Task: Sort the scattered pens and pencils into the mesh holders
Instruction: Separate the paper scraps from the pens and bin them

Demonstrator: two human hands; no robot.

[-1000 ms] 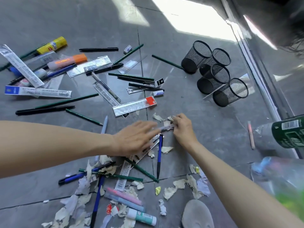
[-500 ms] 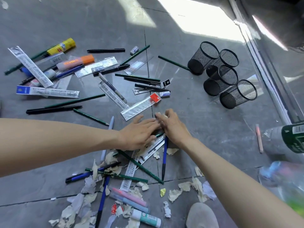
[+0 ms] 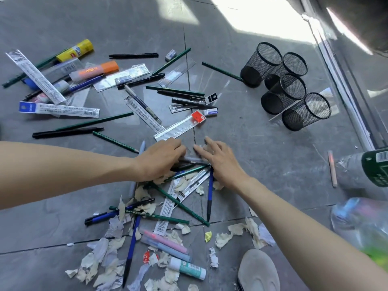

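Left grip, right grip amid scraps

Light: daylight from the upper right; a blown-out white patch on the floor; elsewhere even, soft shade
Shadows: faint and short beside the mesh holders
Glare: a white streak on the glass door at the right edge
Blur: the plastic bottle at lower right smeared, out of focus; centre sharp
Distortion: wide-angle bend; tile joints curve toward the edges

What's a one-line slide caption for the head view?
Left hand and right hand reach into scattered pens and pencils on the floor; four mesh holders stand apart.
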